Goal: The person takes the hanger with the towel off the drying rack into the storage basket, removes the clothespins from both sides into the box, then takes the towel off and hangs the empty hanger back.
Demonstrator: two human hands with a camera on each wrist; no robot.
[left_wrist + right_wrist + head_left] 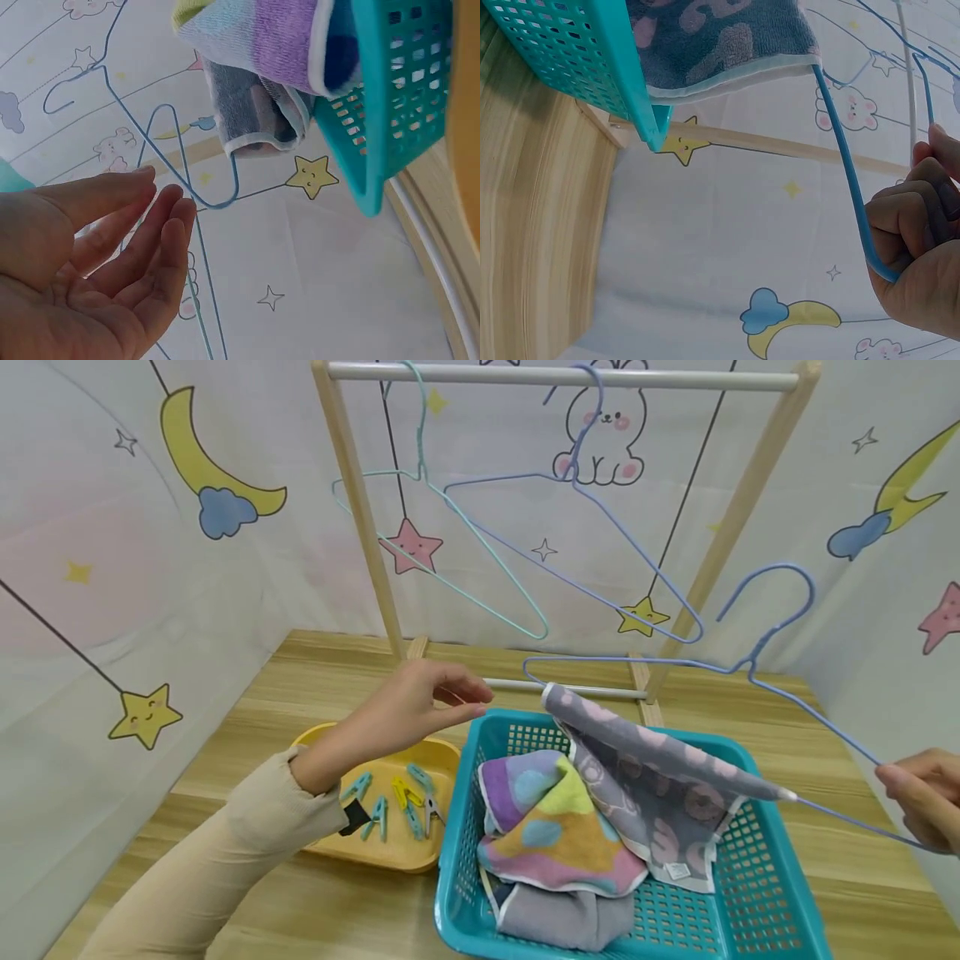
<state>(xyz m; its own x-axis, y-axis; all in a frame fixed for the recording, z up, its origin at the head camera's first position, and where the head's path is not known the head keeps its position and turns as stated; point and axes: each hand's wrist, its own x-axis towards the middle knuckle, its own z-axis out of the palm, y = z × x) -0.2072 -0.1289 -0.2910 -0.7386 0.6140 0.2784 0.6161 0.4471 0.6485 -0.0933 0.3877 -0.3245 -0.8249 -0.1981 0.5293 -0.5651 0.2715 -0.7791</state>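
Note:
My right hand (926, 797) grips the right corner of a blue wire hanger (813, 714), held up over the basket. A grey towel with pink patterns (660, 777) is draped over the hanger's bottom bar, its lower end hanging down into the teal basket (787, 860). My left hand (442, 697) is raised in the air left of the hanger's left corner, fingers loosely bent with nothing between them. In the left wrist view the hanger's left corner stands beyond the fingertips (176, 195). A multicoloured towel (562, 827) lies bunched inside the basket.
A yellow tray (337, 843) with several clothespins (408, 793) stands left of the basket. Behind, a wooden rack (720, 552) carries a mint hanger (480, 552) and another blue hanger (622, 527) on its top rail. A grey cloth (570, 918) lies at the basket's front.

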